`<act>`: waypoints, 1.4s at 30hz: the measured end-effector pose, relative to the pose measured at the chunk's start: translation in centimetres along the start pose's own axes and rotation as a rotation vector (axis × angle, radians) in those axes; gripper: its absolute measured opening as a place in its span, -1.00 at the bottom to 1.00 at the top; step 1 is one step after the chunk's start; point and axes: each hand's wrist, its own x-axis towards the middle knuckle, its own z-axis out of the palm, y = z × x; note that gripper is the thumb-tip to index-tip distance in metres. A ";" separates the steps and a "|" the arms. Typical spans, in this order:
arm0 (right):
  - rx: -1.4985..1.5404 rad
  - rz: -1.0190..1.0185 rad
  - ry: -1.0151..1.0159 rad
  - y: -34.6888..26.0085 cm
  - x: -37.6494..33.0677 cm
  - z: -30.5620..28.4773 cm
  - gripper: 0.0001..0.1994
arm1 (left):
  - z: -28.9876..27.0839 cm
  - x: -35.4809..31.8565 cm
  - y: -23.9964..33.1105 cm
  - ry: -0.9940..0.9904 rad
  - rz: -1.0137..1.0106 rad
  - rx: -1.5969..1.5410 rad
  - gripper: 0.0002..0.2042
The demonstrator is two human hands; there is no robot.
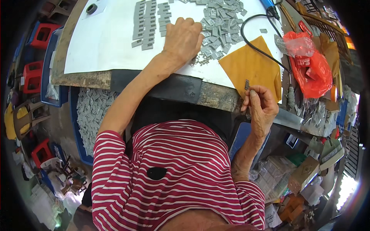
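A white sheet (111,42) is covering most of the worktable (83,79) in the upper half of the frame, its worn edge showing along the near side. Small grey pieces are lying in neat rows (148,23) at upper centre, and a loose heap (221,23) of the same pieces is spreading to their right. A yellow-brown envelope (252,67) is lying at the table's right end, with a black cable (258,48) curving over it. An orange plastic bag (312,63) is sitting in the clutter at the upper right. Below the table on the left, a blue crate (90,115) is holding many more grey pieces, and red stools (38,36) are standing along the left edge.

The far rim of the frame is bending and blurring, so the things stacked at lower right are hard to tell apart.

The left hand (183,38) is reaching out across the sheet, knuckles up, fingers curled down onto the edge of the heap; I cannot tell whether they are gripping anything. The right hand (262,106) is being held up just off the table's right corner, pinching one small grey piece (247,84) upright between thumb and fingertips.
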 end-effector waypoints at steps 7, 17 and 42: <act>-0.170 -0.018 0.131 -0.1 1.3 -1.7 -0.90 | 1.2 0.7 -1.0 -0.063 -0.040 0.006 -0.84; -0.541 -0.140 -0.014 2.5 4.0 -3.0 -0.91 | 0.7 0.5 -1.2 -0.114 -0.112 -0.303 -0.83; -1.046 -0.542 -0.378 1.3 6.1 -3.0 -0.90 | -3.7 -3.7 1.8 -0.118 -0.287 -0.758 -0.89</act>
